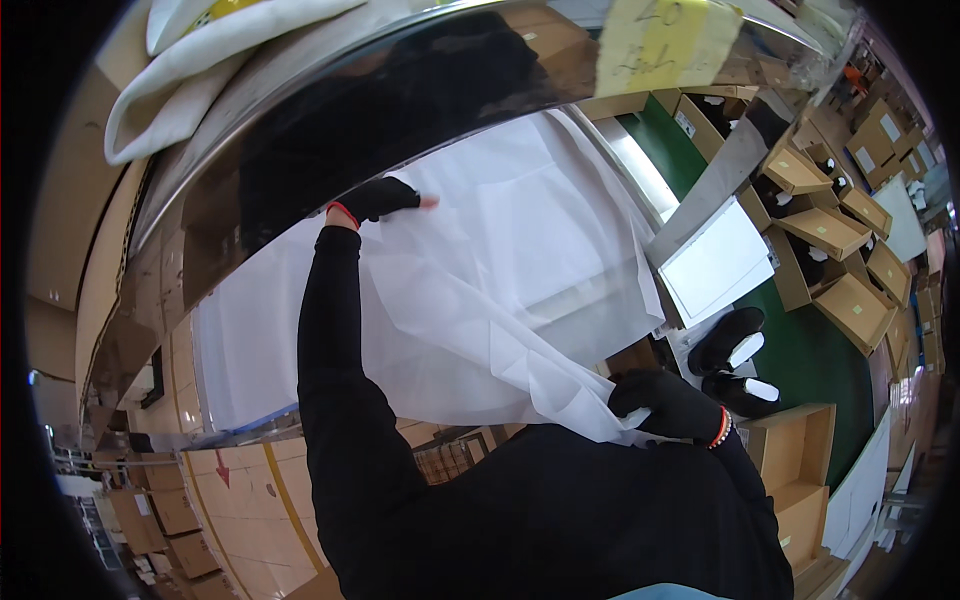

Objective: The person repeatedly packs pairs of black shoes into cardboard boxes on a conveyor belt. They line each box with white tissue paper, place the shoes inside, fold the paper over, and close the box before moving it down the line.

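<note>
Head view is showing us spreading a big white sheet (500, 270) of thin, crinkly fabric over a white worktop (250, 350). We are pressing our left hand (380, 199), in a black glove with the fingertips bare, flat on the sheet's far edge, fingers stretched out and holding nothing. Our right hand (668, 404), gloved the same way, is clenching the sheet's near corner, which is bunching into soft folds just in front of our chest.

We judge that we are in the middle of laying out or smoothing the sheet: the far part is lying nearly flat while the near part is sagging in a loose drape off the worktop. A next move would call for an even pull on the gripped corner while the flat hand pins the far edge, because material this light will wrinkle or slide easily.

A curved, shiny metal rail (330, 110) is arching across the top, with a cream cloth (190, 70) slung over it. To our right, open brown cardboard boxes (830, 260) are standing on a green floor (810, 350), and black shoes (735, 345) are lying just beside our right hand.
</note>
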`<state>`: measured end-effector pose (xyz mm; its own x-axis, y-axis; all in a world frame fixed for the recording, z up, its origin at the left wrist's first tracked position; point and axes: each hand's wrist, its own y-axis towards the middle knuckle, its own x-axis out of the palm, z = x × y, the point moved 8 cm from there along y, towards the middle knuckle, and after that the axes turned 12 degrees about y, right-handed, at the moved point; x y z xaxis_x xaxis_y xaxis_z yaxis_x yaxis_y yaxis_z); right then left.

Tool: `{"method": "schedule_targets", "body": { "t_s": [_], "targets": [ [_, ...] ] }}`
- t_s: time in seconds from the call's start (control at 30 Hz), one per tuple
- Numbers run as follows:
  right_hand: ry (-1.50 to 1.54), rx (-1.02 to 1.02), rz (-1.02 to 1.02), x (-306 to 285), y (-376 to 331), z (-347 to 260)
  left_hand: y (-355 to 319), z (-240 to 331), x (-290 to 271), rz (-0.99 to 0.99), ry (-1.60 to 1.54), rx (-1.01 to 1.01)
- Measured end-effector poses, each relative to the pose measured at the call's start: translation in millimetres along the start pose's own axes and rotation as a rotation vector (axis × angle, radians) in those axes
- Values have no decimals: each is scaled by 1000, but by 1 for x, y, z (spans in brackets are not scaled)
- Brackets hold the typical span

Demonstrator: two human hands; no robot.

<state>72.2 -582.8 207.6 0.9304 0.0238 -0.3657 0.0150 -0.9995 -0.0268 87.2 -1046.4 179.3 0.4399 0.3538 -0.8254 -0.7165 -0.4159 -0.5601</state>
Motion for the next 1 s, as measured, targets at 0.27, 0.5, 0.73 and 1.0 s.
{"method": "schedule_targets", "body": {
  "t_s": [0.27,0.5,0.73,1.0],
  "targets": [
    [114,152,438,-35,-49,25,-11,-8,-36,14,-185,76],
    [205,289,584,-46,-72,33,19,7,-28,-82,-113,374],
    [297,149,1119,-105,-222,77,65,-131,-89,1403,592,-184],
    [418,30,1765,-140,-405,29,120,-37,7,779,167,-302]
  ]
}}
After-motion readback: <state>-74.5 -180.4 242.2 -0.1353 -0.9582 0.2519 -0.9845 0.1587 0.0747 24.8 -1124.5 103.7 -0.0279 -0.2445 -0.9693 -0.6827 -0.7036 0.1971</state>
